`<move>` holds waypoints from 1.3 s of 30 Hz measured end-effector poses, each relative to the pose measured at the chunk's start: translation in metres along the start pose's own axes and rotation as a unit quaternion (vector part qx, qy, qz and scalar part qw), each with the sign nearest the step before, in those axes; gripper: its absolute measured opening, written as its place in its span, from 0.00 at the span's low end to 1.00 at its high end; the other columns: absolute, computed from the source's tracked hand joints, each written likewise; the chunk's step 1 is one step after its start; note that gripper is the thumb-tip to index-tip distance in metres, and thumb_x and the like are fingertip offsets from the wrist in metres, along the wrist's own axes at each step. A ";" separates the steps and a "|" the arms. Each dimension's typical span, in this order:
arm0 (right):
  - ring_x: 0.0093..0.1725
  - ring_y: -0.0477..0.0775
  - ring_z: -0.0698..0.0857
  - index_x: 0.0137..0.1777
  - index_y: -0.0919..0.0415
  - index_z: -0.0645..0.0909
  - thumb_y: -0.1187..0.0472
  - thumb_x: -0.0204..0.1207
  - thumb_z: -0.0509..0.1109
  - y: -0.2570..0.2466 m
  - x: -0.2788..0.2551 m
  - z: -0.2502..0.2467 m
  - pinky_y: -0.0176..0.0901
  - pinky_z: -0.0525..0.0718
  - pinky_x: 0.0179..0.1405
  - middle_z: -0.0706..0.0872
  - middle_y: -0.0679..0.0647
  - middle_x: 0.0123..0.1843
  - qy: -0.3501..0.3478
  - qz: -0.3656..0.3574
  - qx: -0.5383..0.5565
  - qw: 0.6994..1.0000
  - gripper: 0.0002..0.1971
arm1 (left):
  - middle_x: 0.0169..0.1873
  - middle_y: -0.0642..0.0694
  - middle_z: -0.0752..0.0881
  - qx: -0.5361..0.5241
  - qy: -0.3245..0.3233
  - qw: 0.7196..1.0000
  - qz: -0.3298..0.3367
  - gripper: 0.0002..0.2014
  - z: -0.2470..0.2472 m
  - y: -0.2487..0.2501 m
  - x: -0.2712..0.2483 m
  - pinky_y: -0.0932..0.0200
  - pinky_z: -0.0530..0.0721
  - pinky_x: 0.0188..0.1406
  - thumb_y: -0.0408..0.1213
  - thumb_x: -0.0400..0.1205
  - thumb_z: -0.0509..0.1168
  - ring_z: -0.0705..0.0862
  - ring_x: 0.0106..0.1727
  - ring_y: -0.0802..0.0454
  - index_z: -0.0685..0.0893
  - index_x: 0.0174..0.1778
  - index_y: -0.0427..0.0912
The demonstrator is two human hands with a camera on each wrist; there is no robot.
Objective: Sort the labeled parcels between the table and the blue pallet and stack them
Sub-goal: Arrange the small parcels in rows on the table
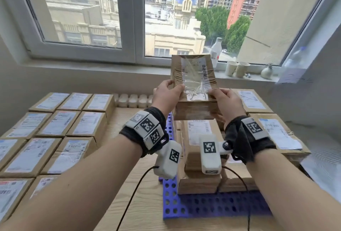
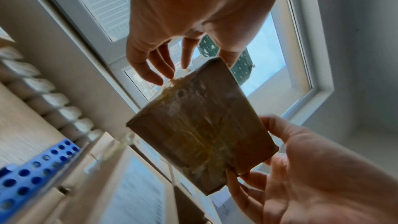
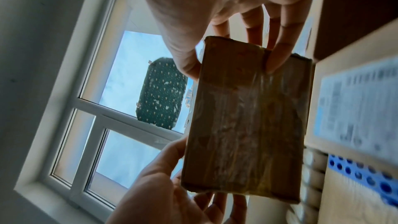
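Note:
I hold a brown, tape-wrapped parcel (image 1: pixel 192 75) with a white label upright in the air, above the stack of parcels (image 1: pixel 200 136) on the blue pallet (image 1: pixel 203 207). My left hand (image 1: pixel 170 88) pinches its lower left edge and my right hand (image 1: pixel 220 93) grips its lower right edge. In the left wrist view the parcel's (image 2: pixel 200 129) taped underside shows, with my left hand (image 2: pixel 172 54) on one end and my right hand (image 2: pixel 280 159) on the other. The right wrist view shows the same parcel (image 3: pixel 247 122) between my right hand (image 3: pixel 232 54) and left hand (image 3: pixel 172 176).
Rows of labeled parcels (image 1: pixel 55 129) cover the wooden table (image 1: pixel 140 193) on the left. Larger labeled boxes (image 1: pixel 276 134) lie on the right. A bottle (image 1: pixel 216 49) and paper cups (image 1: pixel 237 68) stand on the windowsill. A white radiator (image 1: pixel 134 100) runs behind the table.

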State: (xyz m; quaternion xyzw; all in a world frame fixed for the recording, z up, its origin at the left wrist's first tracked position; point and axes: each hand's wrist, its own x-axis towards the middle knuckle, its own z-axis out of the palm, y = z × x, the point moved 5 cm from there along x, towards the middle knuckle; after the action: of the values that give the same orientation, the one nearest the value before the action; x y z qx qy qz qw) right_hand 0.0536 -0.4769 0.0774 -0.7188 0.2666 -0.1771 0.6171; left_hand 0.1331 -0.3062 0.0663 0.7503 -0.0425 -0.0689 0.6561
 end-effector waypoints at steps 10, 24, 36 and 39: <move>0.51 0.58 0.87 0.38 0.53 0.85 0.46 0.65 0.73 0.017 0.022 -0.118 0.61 0.90 0.47 0.88 0.52 0.44 0.010 0.029 -0.108 0.994 0.11 | 0.64 0.44 0.83 0.030 -0.079 0.996 -0.030 0.24 0.113 0.012 -0.029 0.54 0.82 0.55 0.47 0.81 0.64 0.82 0.57 0.50 0.74 0.73 0.43; 0.49 0.65 0.88 0.25 0.48 0.86 0.49 0.53 0.65 0.073 0.060 -0.171 0.64 0.89 0.49 0.90 0.57 0.42 -0.065 0.072 -0.210 0.973 0.09 | 0.60 0.44 0.84 0.111 -0.100 0.985 -0.086 0.23 0.181 -0.002 -0.061 0.44 0.81 0.64 0.48 0.81 0.66 0.82 0.61 0.49 0.75 0.68 0.41; 0.49 0.62 0.85 0.61 0.65 0.81 0.56 0.71 0.59 0.086 0.052 -0.152 0.46 0.84 0.47 0.87 0.62 0.54 -0.117 0.026 -0.405 0.907 0.22 | 0.75 0.41 0.73 0.201 -0.139 0.955 -0.170 0.27 0.189 -0.019 -0.079 0.42 0.82 0.63 0.45 0.83 0.64 0.73 0.72 0.41 0.70 0.77 0.38; 0.47 0.60 0.84 0.65 0.66 0.79 0.60 0.74 0.61 0.087 0.051 -0.150 0.44 0.82 0.44 0.87 0.61 0.54 -0.111 0.015 -0.449 0.887 0.21 | 0.74 0.40 0.73 0.229 -0.141 0.950 -0.161 0.27 0.191 -0.019 -0.078 0.43 0.84 0.60 0.44 0.83 0.65 0.74 0.71 0.41 0.71 0.76 0.37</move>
State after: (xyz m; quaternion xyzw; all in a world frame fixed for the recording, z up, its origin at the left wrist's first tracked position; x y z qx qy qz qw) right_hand -0.0076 -0.6349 0.0148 -0.9299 0.2581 0.0515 0.2569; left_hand 0.0256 -0.4781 0.0260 0.8596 -0.0279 -0.2676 0.4344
